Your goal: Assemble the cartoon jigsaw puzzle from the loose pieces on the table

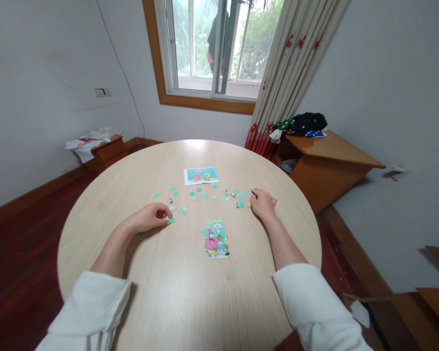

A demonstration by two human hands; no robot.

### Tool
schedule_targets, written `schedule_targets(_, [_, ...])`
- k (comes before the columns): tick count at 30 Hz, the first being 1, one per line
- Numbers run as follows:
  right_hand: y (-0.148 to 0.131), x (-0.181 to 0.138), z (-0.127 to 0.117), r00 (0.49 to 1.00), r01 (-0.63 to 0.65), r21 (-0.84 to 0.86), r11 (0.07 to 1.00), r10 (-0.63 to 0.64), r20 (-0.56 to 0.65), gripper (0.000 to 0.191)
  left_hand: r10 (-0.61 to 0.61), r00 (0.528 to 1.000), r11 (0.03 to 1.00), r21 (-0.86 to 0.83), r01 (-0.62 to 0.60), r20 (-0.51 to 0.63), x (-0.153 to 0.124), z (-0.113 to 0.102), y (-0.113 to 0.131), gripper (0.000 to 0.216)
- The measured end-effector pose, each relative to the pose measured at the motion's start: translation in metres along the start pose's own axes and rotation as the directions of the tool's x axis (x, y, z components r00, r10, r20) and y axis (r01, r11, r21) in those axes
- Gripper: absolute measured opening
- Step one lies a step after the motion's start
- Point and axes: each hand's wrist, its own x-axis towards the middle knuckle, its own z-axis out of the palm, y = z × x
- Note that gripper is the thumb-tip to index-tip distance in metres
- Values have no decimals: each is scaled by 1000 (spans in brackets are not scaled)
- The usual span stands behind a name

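Observation:
My left hand (pixel 152 216) rests low over the table's left side, its fingers closed on a teal puzzle piece (pixel 171 221) that shows at the fingertips. On the right, my right hand (pixel 264 203) has its fingers curled and pinched together at the edge of a cluster of puzzle pieces (pixel 238 197); a small pale piece edge peeks out by the fingertips. Between the hands and closer to me lies a partly joined puzzle (pixel 215 240) with a pink starfish figure and a pale long-nosed figure. Behind the loose pieces is a printed reference picture (pixel 201 175), lying flat.
More loose pieces (pixel 204 195) are scattered across the middle of the round wooden table (pixel 190 302). Beyond its far edge are a window (pixel 212 48) and a curtain (pixel 281 73). A wooden cabinet (pixel 329 156) with cloths on top stands at right, a small stool (pixel 109 150) at left.

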Motion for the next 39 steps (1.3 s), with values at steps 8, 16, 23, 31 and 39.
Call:
schedule_targets(8, [0, 0, 0, 1000, 5, 8, 1000, -5, -12, 40, 3, 1000, 1000, -10, -3, -19, -2, 0, 9, 28])
schedule_targets(16, [1, 0, 2, 1000, 5, 18, 1000, -5, -12, 40, 42, 966, 984, -156, -84, -254, 3, 3, 18, 16])
schedule_targets(23, [2, 1, 3, 1000, 6, 1, 1000, -6, -4, 41, 79, 987, 921, -370, -125, -137, 3, 17, 27, 7])
schedule_targets(31, [2, 0, 3, 1000, 16, 7, 1000, -16, -26, 39, 73, 988, 966, -238, -104, -137, 3, 19, 30, 5])
schedule_targets(39, [1, 1, 4, 999, 20, 14, 1000, -20, -31, 40, 154, 974, 982, 136, -132, -164, 11, 22, 17, 37])
